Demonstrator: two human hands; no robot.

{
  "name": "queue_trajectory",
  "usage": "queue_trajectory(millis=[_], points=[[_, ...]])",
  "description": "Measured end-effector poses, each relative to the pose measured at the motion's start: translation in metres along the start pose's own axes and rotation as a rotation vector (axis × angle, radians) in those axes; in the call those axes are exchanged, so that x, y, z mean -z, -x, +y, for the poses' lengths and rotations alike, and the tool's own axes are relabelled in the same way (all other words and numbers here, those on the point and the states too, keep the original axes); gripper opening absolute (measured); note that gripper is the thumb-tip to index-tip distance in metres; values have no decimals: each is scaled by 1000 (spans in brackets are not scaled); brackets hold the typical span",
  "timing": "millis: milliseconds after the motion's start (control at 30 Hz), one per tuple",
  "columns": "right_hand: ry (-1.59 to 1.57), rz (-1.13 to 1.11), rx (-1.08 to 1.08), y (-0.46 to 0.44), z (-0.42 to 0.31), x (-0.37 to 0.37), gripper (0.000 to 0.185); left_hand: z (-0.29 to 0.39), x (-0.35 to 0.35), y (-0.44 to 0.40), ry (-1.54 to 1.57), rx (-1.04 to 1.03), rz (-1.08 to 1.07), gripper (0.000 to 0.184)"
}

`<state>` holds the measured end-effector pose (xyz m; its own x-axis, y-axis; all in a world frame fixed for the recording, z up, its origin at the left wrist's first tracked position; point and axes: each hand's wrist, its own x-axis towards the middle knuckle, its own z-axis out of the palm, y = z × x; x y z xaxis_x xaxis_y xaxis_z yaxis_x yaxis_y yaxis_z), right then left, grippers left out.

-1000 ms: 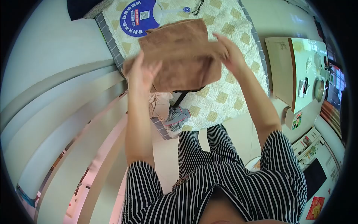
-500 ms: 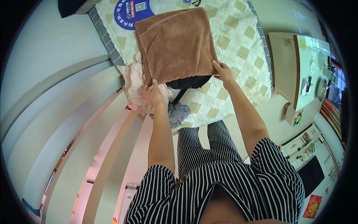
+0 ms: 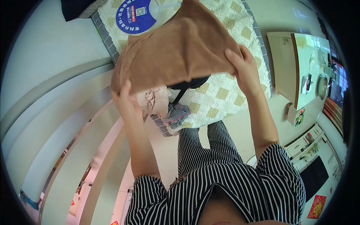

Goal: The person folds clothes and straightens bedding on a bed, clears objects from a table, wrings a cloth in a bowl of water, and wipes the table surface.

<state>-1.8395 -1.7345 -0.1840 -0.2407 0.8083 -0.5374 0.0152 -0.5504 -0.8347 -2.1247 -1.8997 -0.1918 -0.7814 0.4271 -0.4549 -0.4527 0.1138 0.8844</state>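
Note:
A brown cloth (image 3: 176, 52) is stretched between my two hands over the bed. My left hand (image 3: 127, 99) pinches its near left corner, and my right hand (image 3: 243, 67) grips its right edge with the thumb on top. The cloth's far part rises toward the top of the view. Under its near edge a black item (image 3: 191, 83) with a strap shows in part. Beside my left hand lies a crumpled pale pink cloth (image 3: 155, 100), and a grey striped cloth (image 3: 177, 113) with pink trim is next to it.
The bed has a white quilt (image 3: 234, 88) with yellow-green squares. A blue round fan (image 3: 137, 17) lies at its far left. White railing bars (image 3: 75, 131) run along the left. At the right stands a white cabinet (image 3: 281, 67) with a glossy top that holds a metal bowl (image 3: 322, 88).
The brown cloth was lying flatter half a second ago; now it is lifted and pulled wider. My left hand has moved left and my right hand right and slightly up.

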Motion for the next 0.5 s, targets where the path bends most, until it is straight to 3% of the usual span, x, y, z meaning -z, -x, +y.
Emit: queue_trajectory(millis=[133,233,267,300,400,500], points=[[79,16,-176,68,49,43,36,-7,21,87,-55,159,-135,49],[37,49,-397,96,120,69,35,-88,89,102,-64,269,-92,48],[66,75,-445,99,146,76,41,-111,107,105,-86,406,-54,46],[66,76,-446,99,146,73,41,-122,114,105,-106,540,-16,44],[132,31,-392,83,127,58,60,-109,95,82,-13,515,35,49],[120,-48,-360,33,93,52,35,-82,69,25,95,457,-60,36]])
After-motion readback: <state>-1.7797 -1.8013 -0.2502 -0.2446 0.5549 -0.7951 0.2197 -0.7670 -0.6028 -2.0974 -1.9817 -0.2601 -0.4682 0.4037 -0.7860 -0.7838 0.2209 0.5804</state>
